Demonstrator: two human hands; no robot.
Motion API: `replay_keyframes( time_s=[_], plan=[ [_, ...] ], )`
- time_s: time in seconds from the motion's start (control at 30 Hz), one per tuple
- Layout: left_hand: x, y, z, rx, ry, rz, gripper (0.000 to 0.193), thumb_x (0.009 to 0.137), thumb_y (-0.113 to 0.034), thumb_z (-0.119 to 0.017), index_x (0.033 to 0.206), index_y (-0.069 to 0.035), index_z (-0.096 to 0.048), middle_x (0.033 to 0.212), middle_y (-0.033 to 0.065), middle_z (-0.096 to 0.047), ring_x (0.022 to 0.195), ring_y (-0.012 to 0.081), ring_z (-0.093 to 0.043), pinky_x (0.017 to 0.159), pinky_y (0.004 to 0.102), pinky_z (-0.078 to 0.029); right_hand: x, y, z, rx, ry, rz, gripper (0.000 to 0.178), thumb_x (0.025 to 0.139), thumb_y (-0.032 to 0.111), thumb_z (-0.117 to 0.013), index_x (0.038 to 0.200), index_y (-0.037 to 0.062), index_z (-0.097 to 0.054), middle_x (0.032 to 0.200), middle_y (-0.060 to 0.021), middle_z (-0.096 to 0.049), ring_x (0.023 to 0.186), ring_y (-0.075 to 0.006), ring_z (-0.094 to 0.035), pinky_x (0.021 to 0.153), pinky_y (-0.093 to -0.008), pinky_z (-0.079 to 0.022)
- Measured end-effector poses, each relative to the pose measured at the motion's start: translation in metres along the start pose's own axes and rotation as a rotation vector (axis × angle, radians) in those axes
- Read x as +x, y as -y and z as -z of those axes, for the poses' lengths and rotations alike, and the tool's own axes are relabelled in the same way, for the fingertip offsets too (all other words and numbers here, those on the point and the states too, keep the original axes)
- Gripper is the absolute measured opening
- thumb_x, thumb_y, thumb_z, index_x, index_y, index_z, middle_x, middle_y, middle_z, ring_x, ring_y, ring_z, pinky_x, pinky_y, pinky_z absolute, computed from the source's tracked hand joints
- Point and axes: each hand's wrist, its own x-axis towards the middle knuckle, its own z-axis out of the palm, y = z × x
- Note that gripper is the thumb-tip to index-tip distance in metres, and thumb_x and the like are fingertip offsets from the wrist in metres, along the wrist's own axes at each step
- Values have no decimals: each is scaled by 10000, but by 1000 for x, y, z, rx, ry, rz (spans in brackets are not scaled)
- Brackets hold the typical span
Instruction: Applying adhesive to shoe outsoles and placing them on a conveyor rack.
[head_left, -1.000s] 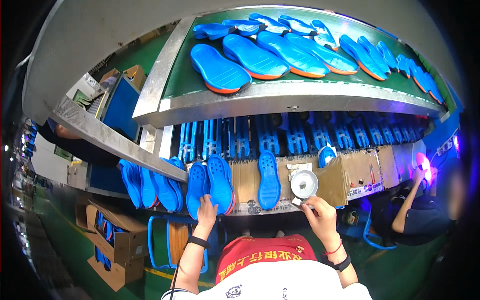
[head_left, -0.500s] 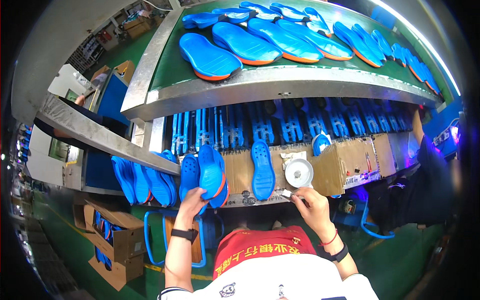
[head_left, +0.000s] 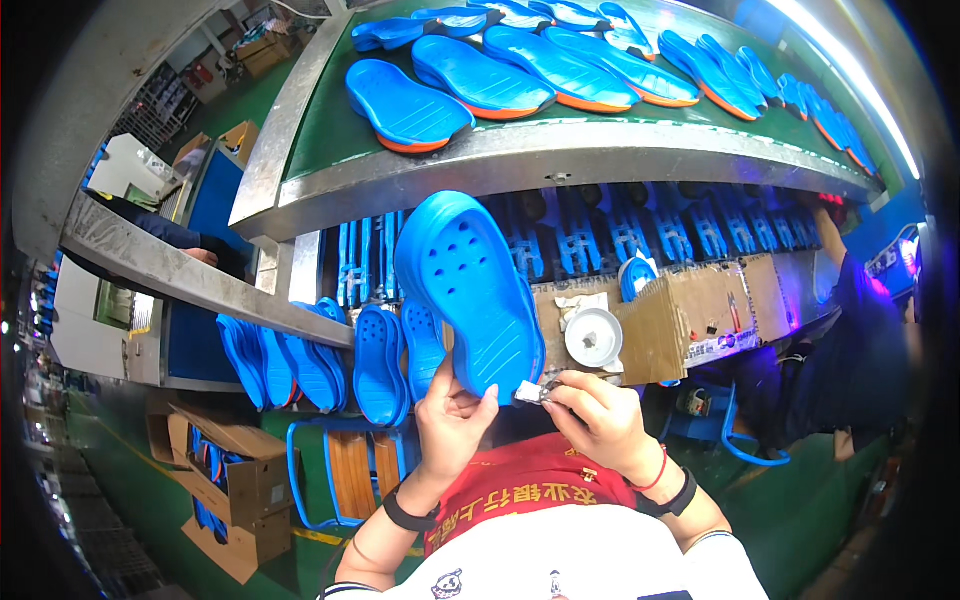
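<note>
My left hand (head_left: 452, 418) grips a blue shoe sole (head_left: 470, 290) by its lower end, thumb on the near face. The sole stands tilted up over the bench, its small round holes turned toward me. My right hand (head_left: 602, 415) pinches a small tool with a white block-like tip (head_left: 530, 392). That tip is at the sole's lower right edge; whether it touches cannot be made out. A round white dish (head_left: 594, 338) sits just beyond my right hand. Left of the held sole, a blue sole with holes (head_left: 380, 365) rests among others at the bench edge.
Blue soles with orange undersides (head_left: 410, 105) line a raised green shelf (head_left: 320, 135) with a metal edge (head_left: 560, 165). A cardboard box (head_left: 655, 325) stands right of the dish. A metal beam (head_left: 190, 260) crosses at left. Another person's arm (head_left: 832, 240) reaches in at right.
My left hand has come right, now holding a sole raised closer with its holed face showing. My right hand has moved slightly left to that sole's edge. The sole lying mid-bench is no longer visible.
</note>
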Motion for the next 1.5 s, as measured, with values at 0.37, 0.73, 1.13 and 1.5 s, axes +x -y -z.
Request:
replay_keyframes(
  time_s=[0.37, 0.73, 1.13, 1.5],
  plan=[
    [6, 0, -5, 88, -45, -79, 622, 838, 64, -629, 1385, 65, -334, 1047, 150, -664, 940, 179, -659, 816, 294, -555, 0, 4, -2, -45, 4, -44, 184, 742, 46, -737, 897, 41, -638, 886, -111, -666, 672, -239, -673, 546, -301, -537],
    [13, 4, -4, 39, -6, -22, 637, 849, 86, -607, 1406, 39, -302, 1145, 166, -621, 983, 198, -647, 812, 280, -546, 7, 0, -2, -178, -51, 0, 186, 740, 59, -742, 894, 43, -639, 884, -118, -669, 665, -250, -670, 557, -306, -535],
    [213, -121, 21, -310, 45, -132, 316, 939, -138, -562, 1197, 38, -514, 1076, 170, -643, 968, 255, -659, 803, 342, -574, -12, -13, 37, -144, -313, -227, 117, 749, -14, -717, 843, 7, -651, 848, -141, -671, 583, -211, -618, 494, -275, -451],
    [156, -43, 59, 197, 141, 14, 288, 917, -98, -602, 1172, -29, -486, 964, 88, -606, 654, 186, -663, 486, 258, -517, -33, -59, 0, -197, -153, -337, 107, 763, 16, -696, 839, 32, -621, 854, -137, -645, 713, -321, -645, 593, -370, -507]
  ],
)
